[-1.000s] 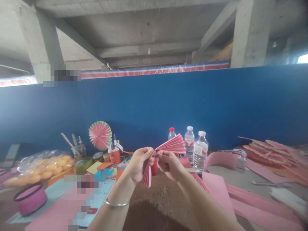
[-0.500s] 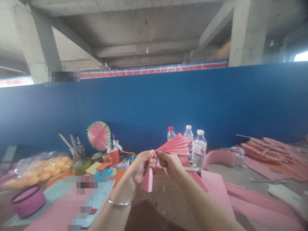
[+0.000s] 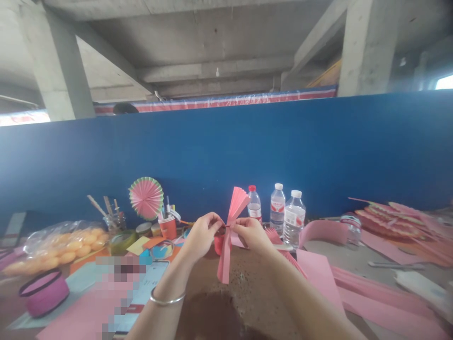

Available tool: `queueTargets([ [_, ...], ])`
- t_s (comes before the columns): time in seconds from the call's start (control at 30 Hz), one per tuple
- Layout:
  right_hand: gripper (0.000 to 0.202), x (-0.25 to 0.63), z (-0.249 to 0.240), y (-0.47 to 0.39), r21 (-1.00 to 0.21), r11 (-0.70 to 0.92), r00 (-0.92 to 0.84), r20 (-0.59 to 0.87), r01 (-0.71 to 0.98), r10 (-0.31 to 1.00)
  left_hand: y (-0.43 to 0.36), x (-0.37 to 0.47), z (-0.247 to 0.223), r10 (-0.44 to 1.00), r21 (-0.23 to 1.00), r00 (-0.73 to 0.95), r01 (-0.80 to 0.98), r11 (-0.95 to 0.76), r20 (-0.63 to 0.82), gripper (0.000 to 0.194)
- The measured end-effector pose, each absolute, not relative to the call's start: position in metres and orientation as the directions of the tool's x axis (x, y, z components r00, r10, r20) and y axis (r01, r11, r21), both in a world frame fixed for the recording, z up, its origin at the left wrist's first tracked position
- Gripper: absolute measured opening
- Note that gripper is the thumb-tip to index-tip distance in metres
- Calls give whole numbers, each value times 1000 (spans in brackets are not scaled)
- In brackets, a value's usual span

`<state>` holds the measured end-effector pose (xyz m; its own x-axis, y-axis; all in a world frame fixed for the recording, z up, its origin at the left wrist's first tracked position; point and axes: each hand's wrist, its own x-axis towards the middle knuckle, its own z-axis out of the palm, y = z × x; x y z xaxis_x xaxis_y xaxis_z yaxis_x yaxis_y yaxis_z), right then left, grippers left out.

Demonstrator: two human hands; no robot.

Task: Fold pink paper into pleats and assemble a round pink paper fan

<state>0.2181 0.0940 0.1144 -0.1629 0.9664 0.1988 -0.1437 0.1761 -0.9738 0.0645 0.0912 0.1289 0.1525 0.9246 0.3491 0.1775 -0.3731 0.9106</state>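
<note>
A pleated pink paper (image 3: 233, 208) stands nearly upright in front of me, pinched narrow at its middle and spreading at the top and bottom. My right hand (image 3: 253, 236) grips its waist from the right between thumb and fingers. On the other side, my left hand (image 3: 203, 236) is closed in a pinch close to the same waist. Something thin and dark reddish shows at its fingertips, too small to make out. Behind the paper's lower half is a red round object (image 3: 218, 245), partly hidden. More pleated pink paper (image 3: 274, 236) lies beyond my right hand.
Three water bottles (image 3: 277, 208) stand at the back. Pink paper sheets (image 3: 318, 274) and finished fans (image 3: 392, 217) lie right. Leftward are a bag of orange balls (image 3: 74, 245), a pink round container (image 3: 44, 293), a pen cup (image 3: 167, 228) and a round fan (image 3: 146, 198).
The pleated paper has turned from bent and spread to a narrow, near-upright bow. My left hand has moved off its lower half to a pinch at the middle.
</note>
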Motion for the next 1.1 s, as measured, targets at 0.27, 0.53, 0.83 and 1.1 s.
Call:
queueTargets([
  [0.27, 9, 219, 115, 94, -982, 181, -169, 188, -57, 967, 91, 70, 128, 937, 899, 155, 272, -344, 312, 17],
  [0.53, 12, 226, 115, 95, -979, 204, -224, 201, -10, 954, 85, 72, 133, 944, 906, 160, 274, -323, 288, 25],
  [0.83, 14, 244, 120, 96, -860, 501, -235, 471, 91, 850, 76, 75, 138, 972, 986, 169, 15, -167, 162, 32],
  [1.1, 21, 241, 113, 96, -856, 511, -325, 463, 75, 824, 78, 75, 137, 959, 959, 135, 100, -264, 250, 30],
])
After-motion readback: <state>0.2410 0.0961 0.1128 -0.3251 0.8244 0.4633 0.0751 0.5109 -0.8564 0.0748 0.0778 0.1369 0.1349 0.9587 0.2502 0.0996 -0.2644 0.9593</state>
